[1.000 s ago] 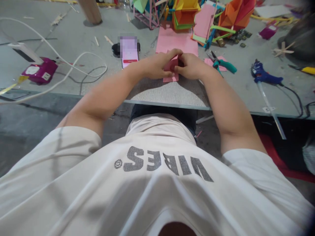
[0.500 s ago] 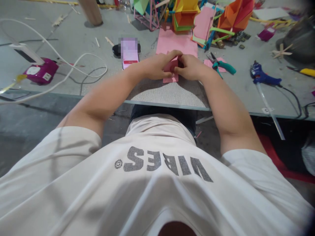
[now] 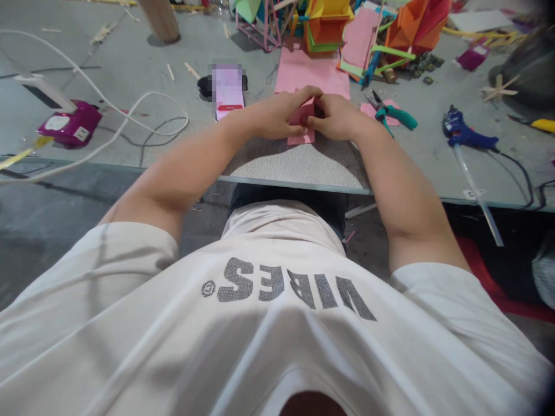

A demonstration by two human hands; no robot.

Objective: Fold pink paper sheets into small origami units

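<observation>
To the right of the smartphone (image 3: 229, 95), a folded pink paper piece (image 3: 302, 138), its visible long axis roughly parallel to the smartphone's, lies between the left hand (image 3: 286, 117) and the right hand (image 3: 339, 117), both equally near and pinching its opposite sides.

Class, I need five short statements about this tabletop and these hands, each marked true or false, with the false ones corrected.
1. The left hand and right hand hold a small pink paper piece. True.
2. The glue gun lies to the right of the teal-handled pliers. True.
3. The right hand grips the teal-handled pliers. False: they lie to its right.
4. The smartphone lies to the left of the left hand. True.
5. The glue gun's body is yellow. False: it is blue.
</observation>
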